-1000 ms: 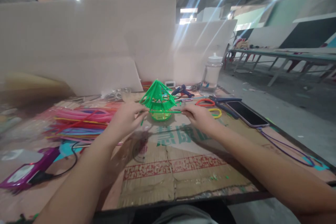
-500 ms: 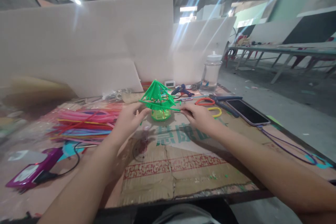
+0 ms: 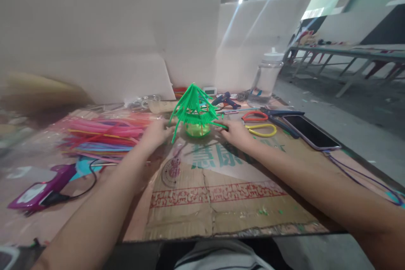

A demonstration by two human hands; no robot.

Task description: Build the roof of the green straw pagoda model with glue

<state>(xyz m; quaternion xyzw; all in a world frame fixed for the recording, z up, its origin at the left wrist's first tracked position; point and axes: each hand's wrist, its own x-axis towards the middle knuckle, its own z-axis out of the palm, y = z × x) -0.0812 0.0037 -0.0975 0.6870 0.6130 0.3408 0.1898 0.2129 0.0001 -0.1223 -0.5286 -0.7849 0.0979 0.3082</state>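
Observation:
A green cone-shaped piece (image 3: 195, 103) made of fuzzy stems stands over a round, yellow-green base (image 3: 198, 130) on the cardboard (image 3: 202, 202). At its left edge is my left hand (image 3: 157, 133), fingers closed near a green stem that hangs down; what they grip is hard to make out. My right hand (image 3: 236, 133) pinches a green stem that reaches out from the right side of the piece. Both hands are slightly blurred.
Pink, red and blue stems (image 3: 104, 137) lie left, with a purple device (image 3: 44, 194) and cord nearer. Behind are a glue gun (image 3: 226, 100) and water bottle (image 3: 265, 78). Scissors with yellow handles (image 3: 264, 130), pliers (image 3: 281, 120) and a phone (image 3: 311, 132) lie right.
The view has shifted downward and left. The green stem that ran across the front between the hands no longer spans it; one stem now hangs down at the left.

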